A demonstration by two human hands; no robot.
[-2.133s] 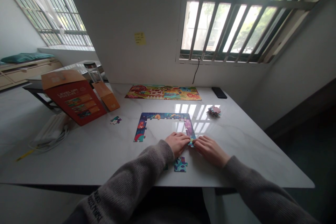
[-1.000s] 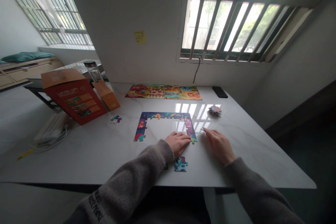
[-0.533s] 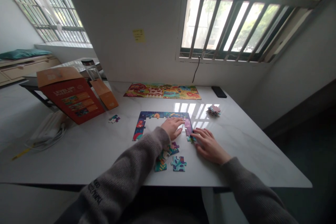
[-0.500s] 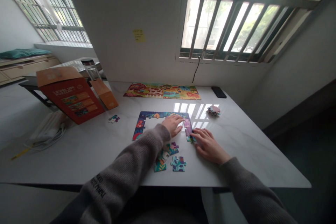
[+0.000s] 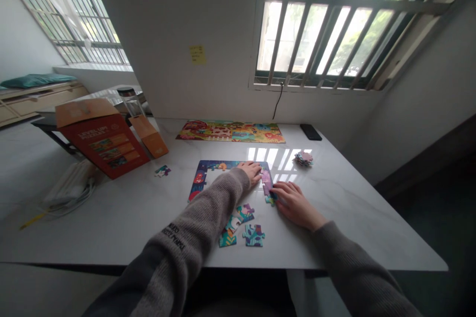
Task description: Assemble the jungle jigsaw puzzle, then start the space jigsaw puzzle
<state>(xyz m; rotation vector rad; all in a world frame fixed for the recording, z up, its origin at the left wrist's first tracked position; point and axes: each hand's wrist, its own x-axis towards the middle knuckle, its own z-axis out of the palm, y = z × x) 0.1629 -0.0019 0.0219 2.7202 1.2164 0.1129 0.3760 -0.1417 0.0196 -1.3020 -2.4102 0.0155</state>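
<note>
A partly joined puzzle frame [image 5: 199, 178] lies on the white table, with an open middle. My left hand [image 5: 251, 171] rests palm down over its upper right part, fingers spread on the top edge. At the lower right end of the frame, my right hand [image 5: 293, 203] touches the purple side pieces [image 5: 266, 182] with its fingertips, fingers stretched out. Loose joined pieces [image 5: 235, 223] lie below my left forearm, and a teal piece group [image 5: 254, 236] sits beside them.
A finished puzzle strip [image 5: 230, 132] lies along the wall. A piece stack [image 5: 304, 158] and a phone [image 5: 311, 132] are at the right. An orange box [image 5: 106, 143], a small carton [image 5: 149, 137], a loose piece [image 5: 162, 171] and a white cable [image 5: 70, 193] are at the left.
My left hand has moved up and slightly right along the frame, uncovering more of the loose pieces below. My right hand stays at the frame's right side.
</note>
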